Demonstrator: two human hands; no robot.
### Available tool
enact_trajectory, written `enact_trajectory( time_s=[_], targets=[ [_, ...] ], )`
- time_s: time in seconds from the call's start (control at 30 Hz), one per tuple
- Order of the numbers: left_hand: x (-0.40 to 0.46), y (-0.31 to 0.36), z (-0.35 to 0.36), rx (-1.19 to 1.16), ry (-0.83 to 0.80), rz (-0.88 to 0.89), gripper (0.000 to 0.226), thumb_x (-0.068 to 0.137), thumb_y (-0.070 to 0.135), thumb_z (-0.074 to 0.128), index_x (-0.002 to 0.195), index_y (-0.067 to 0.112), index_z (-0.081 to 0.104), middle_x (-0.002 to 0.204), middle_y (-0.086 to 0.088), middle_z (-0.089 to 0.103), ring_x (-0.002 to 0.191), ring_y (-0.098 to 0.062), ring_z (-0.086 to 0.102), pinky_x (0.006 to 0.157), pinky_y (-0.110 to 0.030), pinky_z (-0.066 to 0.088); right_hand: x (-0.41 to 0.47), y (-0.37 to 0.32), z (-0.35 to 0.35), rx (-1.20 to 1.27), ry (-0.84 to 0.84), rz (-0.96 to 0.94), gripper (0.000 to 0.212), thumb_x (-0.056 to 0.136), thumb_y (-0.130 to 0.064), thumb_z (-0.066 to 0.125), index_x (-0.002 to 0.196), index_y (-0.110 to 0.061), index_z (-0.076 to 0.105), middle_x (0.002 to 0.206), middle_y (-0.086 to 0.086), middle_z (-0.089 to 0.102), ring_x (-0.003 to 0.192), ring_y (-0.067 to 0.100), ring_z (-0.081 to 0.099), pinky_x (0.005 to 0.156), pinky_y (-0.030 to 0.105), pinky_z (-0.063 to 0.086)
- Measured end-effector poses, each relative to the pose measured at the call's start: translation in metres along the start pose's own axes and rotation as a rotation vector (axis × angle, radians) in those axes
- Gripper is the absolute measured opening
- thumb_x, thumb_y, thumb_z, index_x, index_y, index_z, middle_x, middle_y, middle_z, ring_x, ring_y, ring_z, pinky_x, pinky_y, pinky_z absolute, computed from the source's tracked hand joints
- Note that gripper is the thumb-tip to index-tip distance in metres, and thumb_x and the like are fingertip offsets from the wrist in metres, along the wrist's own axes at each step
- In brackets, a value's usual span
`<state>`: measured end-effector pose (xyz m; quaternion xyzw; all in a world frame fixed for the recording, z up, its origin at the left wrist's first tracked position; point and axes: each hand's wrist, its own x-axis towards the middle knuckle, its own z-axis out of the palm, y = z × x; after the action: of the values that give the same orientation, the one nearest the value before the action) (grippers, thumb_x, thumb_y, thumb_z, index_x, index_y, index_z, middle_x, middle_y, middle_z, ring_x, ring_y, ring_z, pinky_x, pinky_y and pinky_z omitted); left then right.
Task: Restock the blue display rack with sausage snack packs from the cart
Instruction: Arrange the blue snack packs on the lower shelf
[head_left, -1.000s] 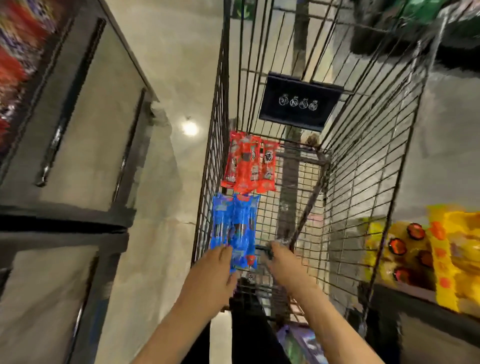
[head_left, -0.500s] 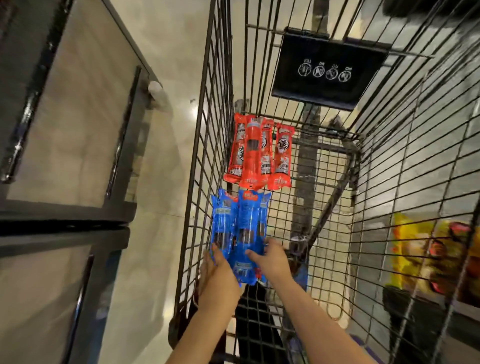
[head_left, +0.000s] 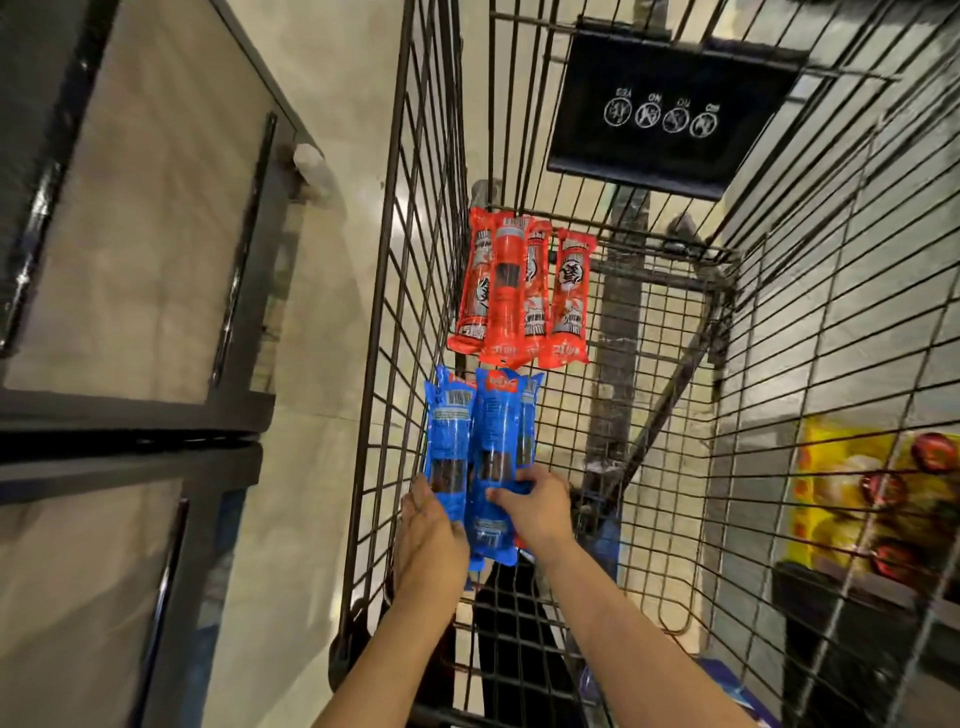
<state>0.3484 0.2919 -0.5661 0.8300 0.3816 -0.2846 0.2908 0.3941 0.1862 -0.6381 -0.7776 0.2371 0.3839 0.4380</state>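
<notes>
Inside the black wire cart (head_left: 415, 291) lie two bunches of sausage snack packs. The blue packs (head_left: 480, 441) sit near me against the cart's left wall, and the red packs (head_left: 519, 291) lie just beyond them. My left hand (head_left: 431, 535) cups the lower left edge of the blue bunch, fingers under the leftmost pack. My right hand (head_left: 535, 506) grips the bunch from the right, thumb laid across the front of the packs. The blue display rack is not in view.
A dark-framed cabinet with pale panels (head_left: 135, 260) stands left of the cart across a strip of floor. A black sign with white icons (head_left: 670, 109) hangs on the cart's far end. Yellow goods (head_left: 872, 493) show through the right wall.
Both hands have reached further into the cart and closed round the blue bunch. The view has moved closer to the packs.
</notes>
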Motion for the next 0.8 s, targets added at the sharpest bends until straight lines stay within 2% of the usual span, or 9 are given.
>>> enact_trajectory(
  time_s=[0.13, 0.2, 0.3, 0.37, 0.43, 0.53, 0.6, 0.7, 0.8],
  targets=[
    [-0.001, -0.004, -0.006, -0.1, -0.055, 0.012, 0.068, 0.091, 0.011, 0.052, 0.148, 0.014, 0.016, 0.147, -0.004, 0.033, 0.133, -0.018, 0.035, 0.109, -0.03, 0.029, -0.008, 0.005, -0.011, 0.115, 0.078, -0.045, 0.029, 0.074, -0.013, 0.077, 0.088, -0.021, 0.052, 0.101, 0.005, 0.058, 0.083, 0.016, 0.061, 0.063, 0.021, 0.048],
    [0.002, -0.006, -0.007, -0.162, -0.071, 0.017, 0.065, 0.088, 0.012, 0.057, 0.145, 0.017, 0.026, 0.143, -0.003, 0.04, 0.129, -0.019, 0.041, 0.108, -0.035, 0.035, -0.013, 0.004, -0.019, 0.162, 0.094, -0.055, 0.027, 0.078, -0.01, 0.072, 0.088, -0.021, 0.05, 0.089, -0.002, 0.059, 0.077, 0.012, 0.06, 0.065, 0.026, 0.051],
    [0.0, -0.004, -0.008, -0.31, -0.106, 0.008, 0.053, 0.084, 0.011, 0.064, 0.13, 0.022, 0.041, 0.125, 0.003, 0.054, 0.11, -0.017, 0.055, 0.093, -0.032, 0.045, -0.014, 0.006, -0.028, 0.241, 0.061, -0.017, 0.025, 0.08, -0.013, 0.072, 0.087, -0.022, 0.05, 0.092, 0.001, 0.061, 0.088, 0.018, 0.062, 0.081, 0.04, 0.054],
    [-0.006, -0.002, -0.009, -0.39, -0.131, 0.025, 0.05, 0.082, 0.005, 0.065, 0.121, 0.028, 0.043, 0.117, 0.003, 0.058, 0.103, -0.016, 0.059, 0.09, -0.032, 0.048, -0.018, 0.005, -0.034, 0.281, 0.048, -0.027, 0.024, 0.08, -0.012, 0.072, 0.086, -0.021, 0.051, 0.095, 0.007, 0.063, 0.093, 0.024, 0.062, 0.079, 0.038, 0.052],
    [-0.014, 0.0, -0.01, -0.442, -0.157, 0.047, 0.056, 0.081, 0.002, 0.066, 0.124, 0.028, 0.042, 0.11, 0.006, 0.058, 0.1, -0.014, 0.06, 0.089, -0.031, 0.049, -0.022, 0.006, -0.041, 0.324, 0.051, -0.035, 0.023, 0.08, -0.01, 0.072, 0.088, -0.016, 0.052, 0.096, 0.012, 0.064, 0.09, 0.026, 0.064, 0.076, 0.036, 0.051],
    [-0.026, 0.008, -0.018, -0.53, -0.197, 0.04, 0.06, 0.079, 0.006, 0.071, 0.131, 0.021, 0.043, 0.115, 0.003, 0.058, 0.102, -0.015, 0.06, 0.092, -0.034, 0.05, -0.04, -0.001, -0.059, 0.384, 0.069, -0.063, 0.022, 0.082, -0.007, 0.07, 0.092, -0.011, 0.05, 0.088, 0.007, 0.063, 0.074, 0.017, 0.063, 0.06, 0.021, 0.052],
    [-0.038, 0.016, -0.028, -0.601, -0.227, 0.035, 0.057, 0.078, 0.008, 0.073, 0.129, 0.016, 0.049, 0.117, -0.004, 0.062, 0.101, -0.017, 0.063, 0.089, -0.035, 0.053, -0.056, -0.005, -0.075, 0.448, 0.075, -0.079, 0.022, 0.083, -0.005, 0.068, 0.094, -0.014, 0.052, 0.089, 0.002, 0.065, 0.073, 0.013, 0.065, 0.058, 0.018, 0.052],
    [-0.062, 0.033, -0.056, -0.68, -0.315, 0.116, 0.04, 0.079, 0.001, 0.07, 0.116, 0.009, 0.058, 0.105, -0.005, 0.068, 0.089, -0.01, 0.067, 0.072, -0.019, 0.056, -0.091, -0.015, -0.101, 0.539, 0.091, -0.085, 0.029, 0.084, -0.006, 0.068, 0.111, -0.012, 0.059, 0.103, 0.006, 0.069, 0.088, 0.021, 0.068, 0.078, 0.039, 0.057],
    [-0.084, 0.048, -0.087, -0.72, -0.402, 0.217, 0.038, 0.072, -0.002, 0.076, 0.104, 0.01, 0.061, 0.094, -0.003, 0.07, 0.07, -0.005, 0.068, 0.063, -0.016, 0.053, -0.135, -0.026, -0.122, 0.567, 0.127, -0.164, 0.018, 0.084, -0.006, 0.065, 0.099, -0.014, 0.067, 0.093, 0.009, 0.071, 0.082, 0.022, 0.066, 0.077, 0.04, 0.054]
  ],
)
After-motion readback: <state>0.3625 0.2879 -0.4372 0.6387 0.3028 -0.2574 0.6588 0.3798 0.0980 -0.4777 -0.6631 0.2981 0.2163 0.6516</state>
